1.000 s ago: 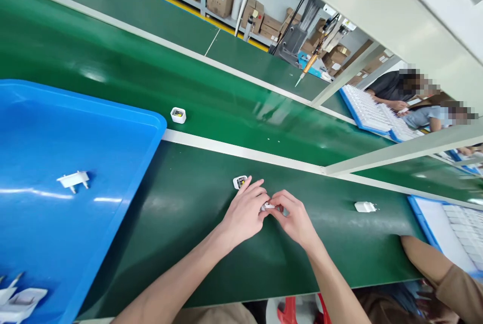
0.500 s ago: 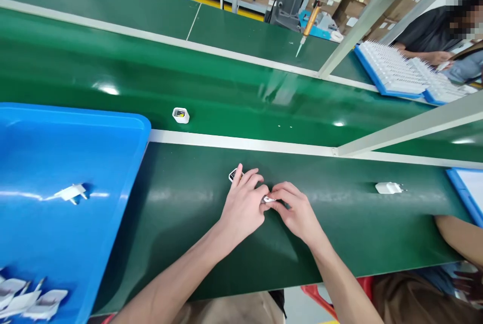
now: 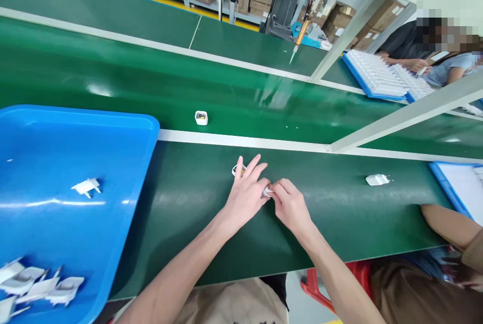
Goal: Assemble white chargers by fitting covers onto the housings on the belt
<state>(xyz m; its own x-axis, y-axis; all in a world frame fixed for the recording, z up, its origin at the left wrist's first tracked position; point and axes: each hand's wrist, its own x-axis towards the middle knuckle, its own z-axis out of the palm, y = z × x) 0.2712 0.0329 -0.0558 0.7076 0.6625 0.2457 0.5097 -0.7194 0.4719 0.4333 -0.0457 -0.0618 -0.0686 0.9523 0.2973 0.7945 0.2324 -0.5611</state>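
Note:
My left hand (image 3: 245, 197) and my right hand (image 3: 290, 207) meet over the dark green conveyor belt (image 3: 320, 223), pinching a small white plastic part (image 3: 267, 192) between them. Most of that part is hidden by my fingers. The spread fingers of my left hand reach towards a white square housing with a yellow insert (image 3: 238, 170), which lies just beyond them. To the right, a white plug piece (image 3: 377, 179) rests on the belt, apart from both hands.
A blue tray (image 3: 151, 163) at left holds white plug parts (image 3: 86, 186). A matching white housing (image 3: 201, 117) sits on the far green belt. A co-worker's forearm (image 3: 443, 223) lies at the right, near a blue-framed tray (image 3: 449, 183). Two co-workers (image 3: 409, 45) work beyond a metal post (image 3: 405, 112).
The view has swung and levelled. My left fingers have lifted and spread, and both hands keep their pinch. The far white housing sits further right in view.

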